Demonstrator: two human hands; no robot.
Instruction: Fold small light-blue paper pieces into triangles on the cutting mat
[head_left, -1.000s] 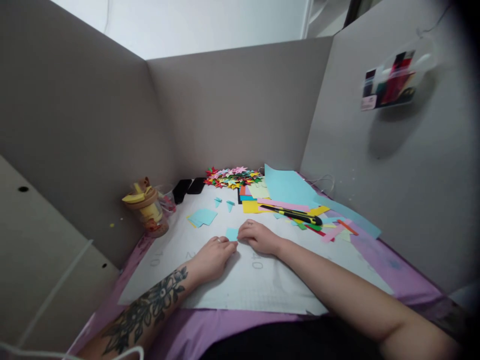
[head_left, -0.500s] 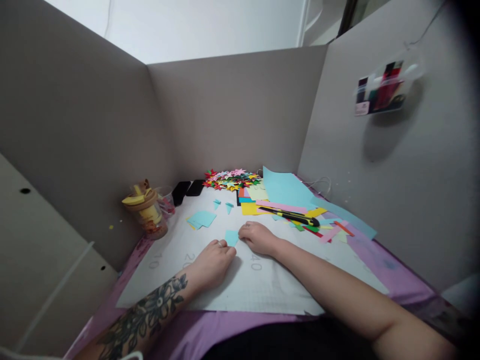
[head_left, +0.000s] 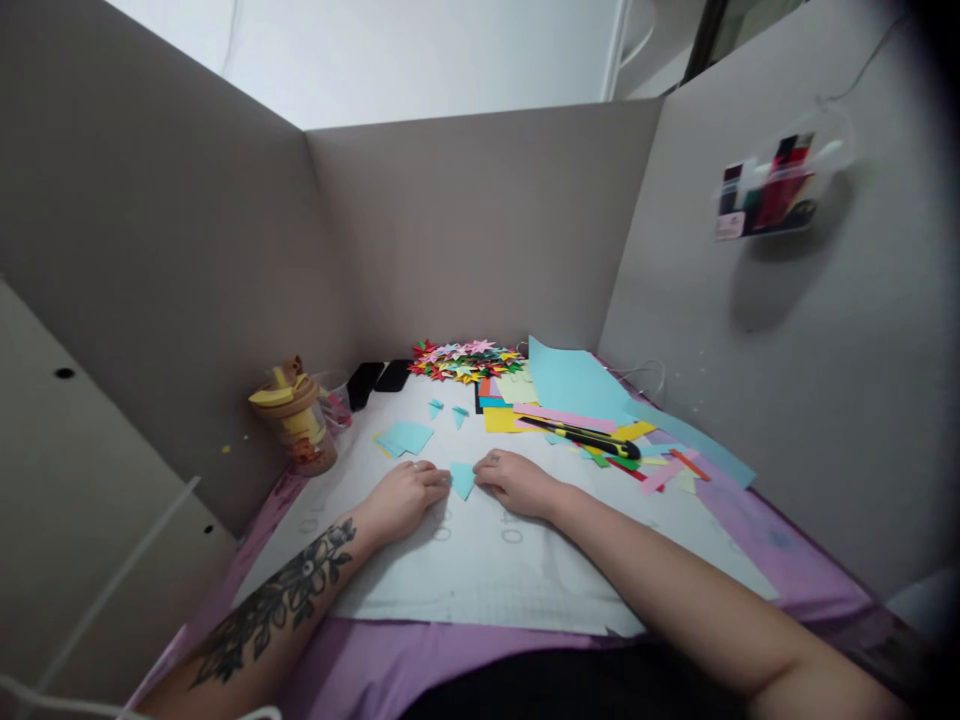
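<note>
On the white sheet [head_left: 555,585] I read the numerals 10 [head_left: 309,521] and 40 [head_left: 511,529]; a third numeral [head_left: 442,526], near my left hand [head_left: 405,497], ends in 0. The label [head_left: 730,225] on the hanging packet [head_left: 780,195] is illegible.

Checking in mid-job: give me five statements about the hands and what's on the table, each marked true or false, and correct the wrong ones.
1. The left hand and right hand are on opposite sides of the blue piece. True.
2. The right hand holds the cutter. False: it lies among the paper strips, with no hand on it.
3. The blue piece tapers to a point toward the person. True.
4. The cup stands on the person's right. False: it stands on the left.
5. The star pile is at the far side, near the back panel. True.
</note>
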